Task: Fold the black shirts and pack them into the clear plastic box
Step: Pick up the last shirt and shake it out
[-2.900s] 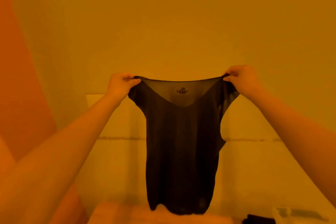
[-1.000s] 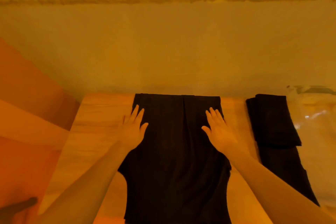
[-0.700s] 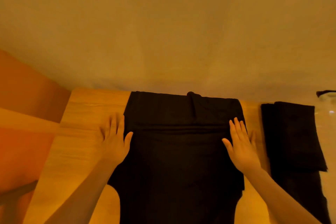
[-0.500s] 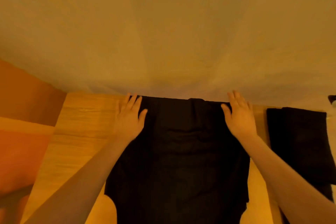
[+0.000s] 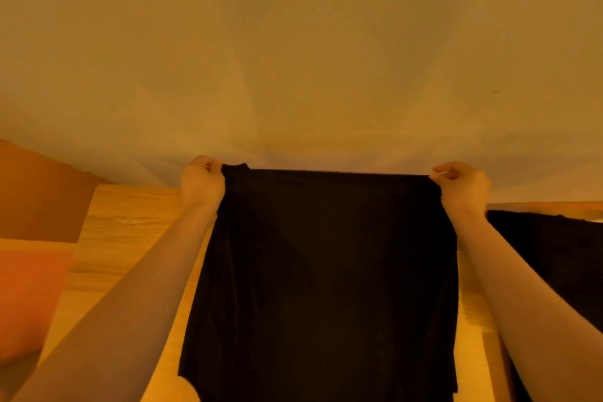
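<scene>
Half a second earlier both my palms were flat on the far end of the shirt, pressing it down; at this moment they had curled and pinched that far edge instead. To me that meant the smoothing was done and the first fold was starting, the far edge about to come back toward me.

Starting at the left, an orange cushion-like shape (image 5: 29,300) sat off the tabletop (image 5: 130,238), too blurred to name better. My left hand (image 5: 202,181) was next, reaching forward on a nearly straight forearm, knuckles up, fingers and thumb closed on the left far corner of the black shirt (image 5: 326,271), where a little bunch of cloth stood up beside the thumb.

The shirt itself lay lengthwise on the tabletop between my arms, its far edge stretched taut in a straight line from hand to hand and seemingly lifted a touch off the wood; the near end ran out of view at the bottom.

My right hand (image 5: 463,188) mirrored the left, pinching the right far corner, wrist level, forearm coming in from lower right.

Furthest right, just beyond that arm, another dark garment (image 5: 548,254) lay on the tabletop, apart from the shirt. The clear box did not show in this view.
</scene>
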A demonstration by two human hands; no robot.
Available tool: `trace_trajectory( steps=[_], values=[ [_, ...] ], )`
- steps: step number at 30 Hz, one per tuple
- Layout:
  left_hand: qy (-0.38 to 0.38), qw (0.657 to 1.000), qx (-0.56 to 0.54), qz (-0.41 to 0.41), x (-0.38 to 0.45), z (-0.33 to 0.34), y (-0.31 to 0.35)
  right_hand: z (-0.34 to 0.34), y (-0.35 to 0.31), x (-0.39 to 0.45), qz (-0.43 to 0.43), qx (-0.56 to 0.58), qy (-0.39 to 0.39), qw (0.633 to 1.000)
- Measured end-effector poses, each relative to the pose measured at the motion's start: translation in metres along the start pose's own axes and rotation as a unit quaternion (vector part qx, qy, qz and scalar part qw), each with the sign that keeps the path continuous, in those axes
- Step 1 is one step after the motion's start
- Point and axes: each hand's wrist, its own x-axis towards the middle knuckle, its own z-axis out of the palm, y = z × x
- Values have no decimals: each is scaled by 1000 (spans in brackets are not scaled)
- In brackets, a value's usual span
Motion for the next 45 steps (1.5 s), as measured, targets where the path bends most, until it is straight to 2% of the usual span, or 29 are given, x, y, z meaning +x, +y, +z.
trace_trajectory(
  steps=[2,9,14,16,18,20,22,24,25,30,33,35,37,40,43,45],
  values=[
    [38,999,14,31,0,-1,-5,-1,1,4,2,3,9,1000],
    [21,995,11,93,5,3,-16,4,-1,7,-43,2,-36,998],
    [29,995,21,97,3,-1,-20,0,4,4,-49,0,-30,998],
    [49,986,80,138,-6,-3,-18,-2,4,-4,-97,-72,-3,993],
    [49,962,143,229,-30,5,-9,3,3,-24,-192,-135,1,972],
    [5,926,174,335,-67,23,-3,16,3,-58,-287,-191,-55,937],
    [-74,898,223,371,-100,41,-8,29,12,-86,-344,-266,-128,892],
    [-99,887,277,355,-110,47,-29,33,29,-90,-356,-339,-155,857],
    [-94,890,290,338,-108,44,-40,31,39,-84,-348,-363,-149,851],
    [-85,892,337,291,-93,25,-60,13,53,-61,-288,-393,-122,865],
    [-66,893,337,291,-107,12,-64,4,46,-83,-251,-404,-114,873],
    [-64,884,349,305,-128,7,-77,9,45,-119,-286,-384,-132,868],
    [-80,876,362,307,-148,2,-97,18,58,-158,-337,-388,-157,843],
    [-87,888,353,283,-153,-8,-121,18,87,-173,-329,-404,-186,833],
    [-79,895,340,278,-148,-14,-130,6,99,-162,-311,-407,-141,847],
    [-75,896,338,277,-148,-13,-131,0,105,-159,-320,-418,-122,841]
  ],
)
